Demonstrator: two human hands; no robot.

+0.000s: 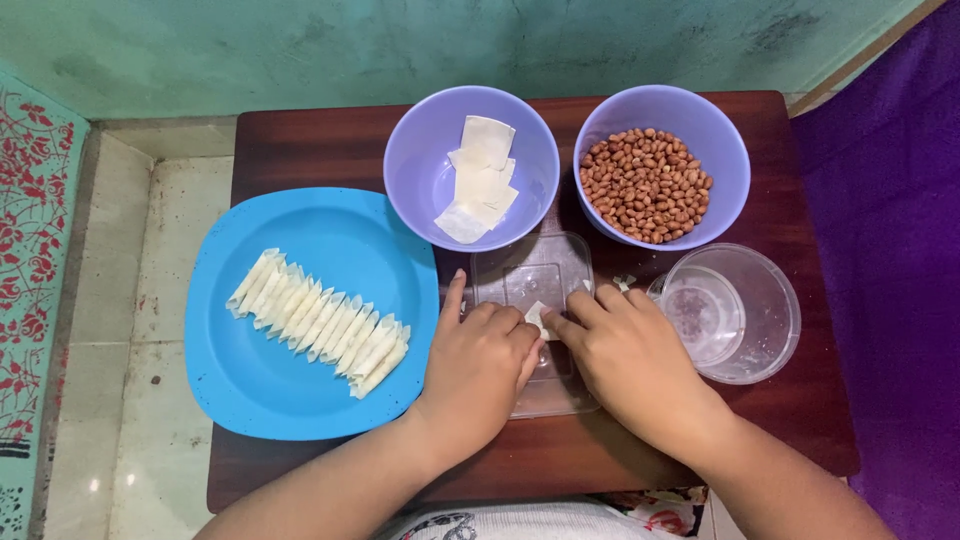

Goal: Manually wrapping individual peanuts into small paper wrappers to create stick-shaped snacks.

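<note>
Head view: left hand (pixel 478 362) and right hand (pixel 630 352) pinching small wrapper piece (pixel 537 316) over clear lid (pixel 533 290); thin, limp, likely tears easily — best gripped at edges.

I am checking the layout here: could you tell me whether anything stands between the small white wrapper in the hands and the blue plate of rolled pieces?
Nothing visible does. The white wrapper sits between both hands on the clear lid; only the left hand itself lies towards the blue plate.

Left hand (pixel 478 365) and right hand (pixel 625 352) pinching a small wrapper (pixel 537 317) over a clear lid (pixel 535 275), blue plate (pixel 250 380) of rolls (pixel 320 322), bowl of peanuts (pixel 648 183)
</note>
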